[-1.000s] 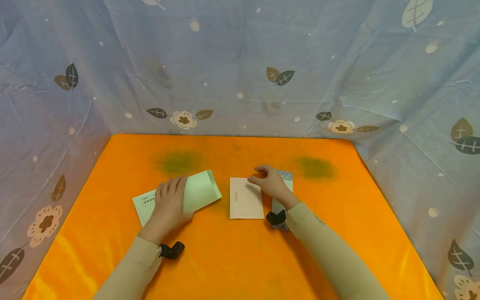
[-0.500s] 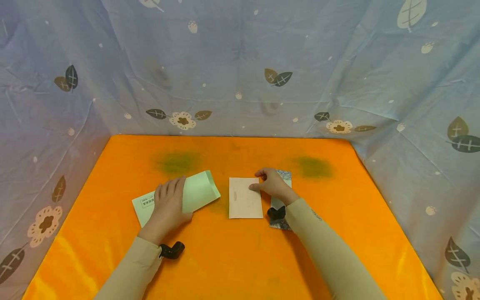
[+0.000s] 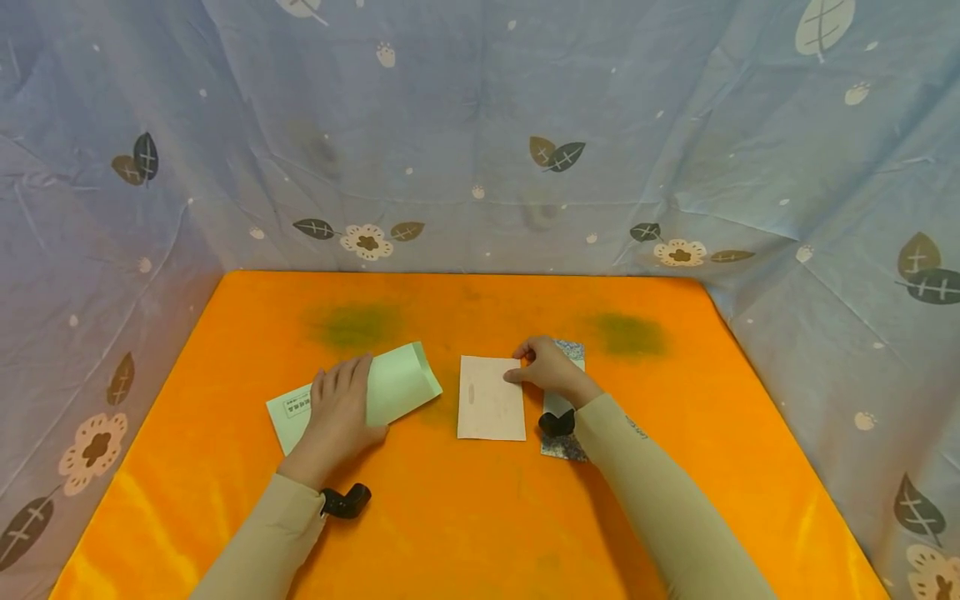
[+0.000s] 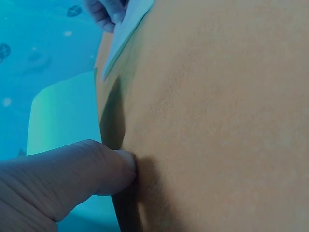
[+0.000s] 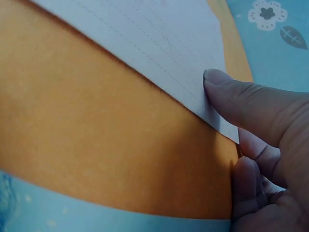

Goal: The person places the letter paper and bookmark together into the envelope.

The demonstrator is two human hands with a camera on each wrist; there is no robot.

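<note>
A pale green envelope with a small printed box lies slanted on the left of the table. My left hand spans it and grips it across its width, the thumb along the near edge in the left wrist view. At the centre lies a pale pink sheet of paper; faint dashed lines run over it in the right wrist view. My right hand pinches its upper right corner, the thumb on top and the fingers behind the edge.
Under my right wrist lies a narrow grey-green strip with speckled blue-grey ends, partly hidden. An orange cloth covers the table. Pale blue leaf-print curtains hang at the back and both sides.
My right hand has come down onto the upper right corner of the pink sheet and its thumb and fingers have closed on it. The left hand and the envelope have stayed put.
</note>
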